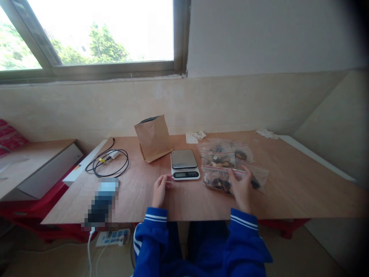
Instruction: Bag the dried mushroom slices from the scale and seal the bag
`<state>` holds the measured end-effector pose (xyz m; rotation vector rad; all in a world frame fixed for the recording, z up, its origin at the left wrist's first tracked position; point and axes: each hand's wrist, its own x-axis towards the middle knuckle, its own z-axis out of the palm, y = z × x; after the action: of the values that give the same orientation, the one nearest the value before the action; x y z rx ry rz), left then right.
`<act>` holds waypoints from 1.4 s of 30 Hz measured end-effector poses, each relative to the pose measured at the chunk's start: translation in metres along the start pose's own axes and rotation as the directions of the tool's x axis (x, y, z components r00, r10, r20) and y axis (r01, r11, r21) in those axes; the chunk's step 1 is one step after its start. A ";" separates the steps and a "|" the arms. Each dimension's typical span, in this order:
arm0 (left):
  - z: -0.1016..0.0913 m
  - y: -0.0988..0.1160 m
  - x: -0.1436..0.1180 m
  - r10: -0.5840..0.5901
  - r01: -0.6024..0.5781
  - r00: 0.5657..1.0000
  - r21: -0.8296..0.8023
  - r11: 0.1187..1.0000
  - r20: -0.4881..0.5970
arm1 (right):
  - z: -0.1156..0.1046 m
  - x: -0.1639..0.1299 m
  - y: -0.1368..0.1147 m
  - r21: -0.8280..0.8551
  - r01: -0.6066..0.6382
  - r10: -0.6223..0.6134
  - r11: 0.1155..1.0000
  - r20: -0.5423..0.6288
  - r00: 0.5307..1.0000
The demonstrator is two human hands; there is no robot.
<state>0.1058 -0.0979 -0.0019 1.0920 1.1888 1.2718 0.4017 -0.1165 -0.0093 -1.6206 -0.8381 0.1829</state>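
Observation:
My left hand (160, 188) rests on the table by the front left corner of a white digital kitchen scale (186, 175). Its fingers are loosely bent and apart, with nothing in them. The scale's metal plate (183, 159) is bare. Over on the right, my right hand (241, 188) reaches over the front zip bag (217, 182), which contains dark dried pieces. Thumb and fingers are spread at the bag's upper right edge. Behind and beside it lie several more clear zip bags (220, 157) with dried pieces, overlapping each other.
Behind the scale's left side stands an open brown paper pouch (153, 138). A coiled black cable (107, 163) and a blurred phone-like object (102, 202) lie at the left. Crumpled tissues (198, 135) sit near the wall. A power strip (113, 237) is below the table (294, 184).

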 end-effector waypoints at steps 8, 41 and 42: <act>-0.004 -0.003 0.001 0.005 -0.005 1.000 -0.021 1.000 0.004 | 0.003 -0.010 -0.022 -0.465 0.193 -0.244 0.864 -0.053 0.968; -0.110 0.001 0.008 0.021 0.002 0.934 0.064 0.998 -0.357 | 0.027 -0.024 0.020 -0.454 0.395 -0.106 0.799 0.540 0.835; -0.110 0.001 0.008 0.017 0.005 0.934 0.062 0.998 -0.356 | 0.027 -0.023 0.025 -0.434 0.406 -0.129 0.804 0.540 0.832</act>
<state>-0.0040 -0.0962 -0.0113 0.9319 1.5048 1.4887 0.3801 -0.1086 -0.0462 -1.9757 -1.6300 0.1580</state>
